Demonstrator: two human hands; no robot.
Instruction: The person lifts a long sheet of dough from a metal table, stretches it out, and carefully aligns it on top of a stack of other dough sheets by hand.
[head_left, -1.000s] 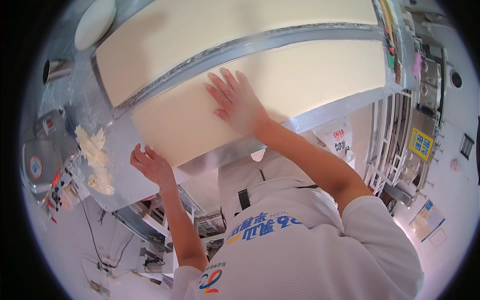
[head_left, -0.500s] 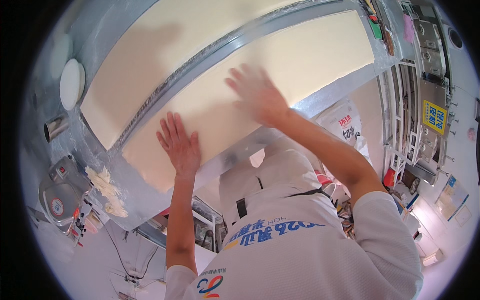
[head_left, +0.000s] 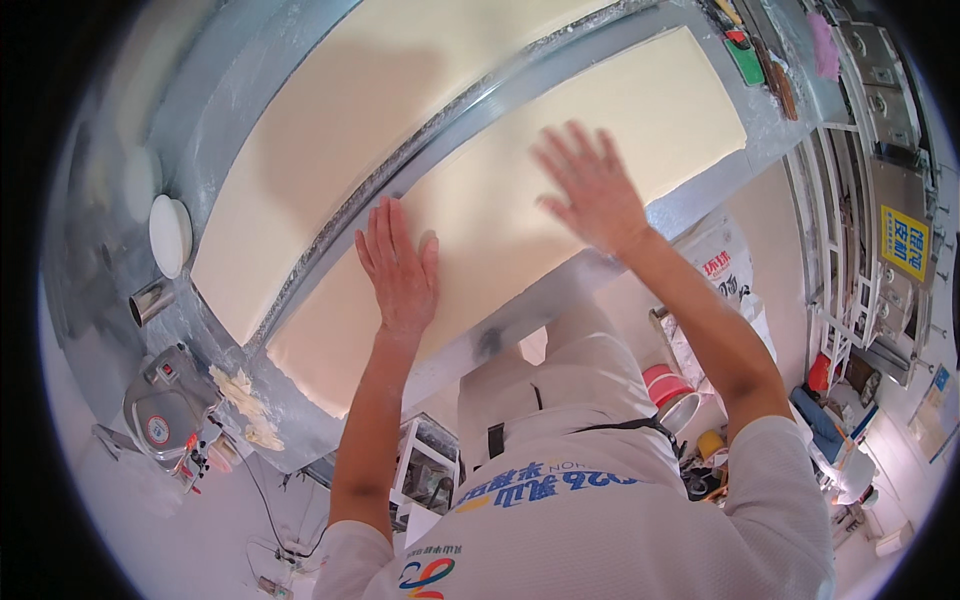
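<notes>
A long, pale sheet of dough point(head_left: 490, 205) lies flat on the metal table in front of me. My left hand point(head_left: 400, 270) rests on its left part, palm down with fingers stretched out, the fingertips by the sheet's far edge. Farther right, my right hand point(head_left: 597, 190) is over the same sheet with its fingers spread and slightly blurred; whether it touches the dough I cannot tell. Neither hand holds anything. A second dough sheet point(head_left: 310, 150) lies beyond, parallel to the first, with a narrow floured strip of metal between them.
At the table's left are a white round lid-like piece point(head_left: 170, 237), a metal cylinder point(head_left: 151, 302), dough scraps point(head_left: 246, 404) and a grey machine point(head_left: 165, 410). A green-bladed scraper point(head_left: 744, 62) lies among tools at the far right. White racks point(head_left: 840, 230) stand right of the table.
My right hand has moved rightward over the near sheet. The left has shifted slightly right and away from me, toward the sheet's far edge. The whole view has shifted a little.
</notes>
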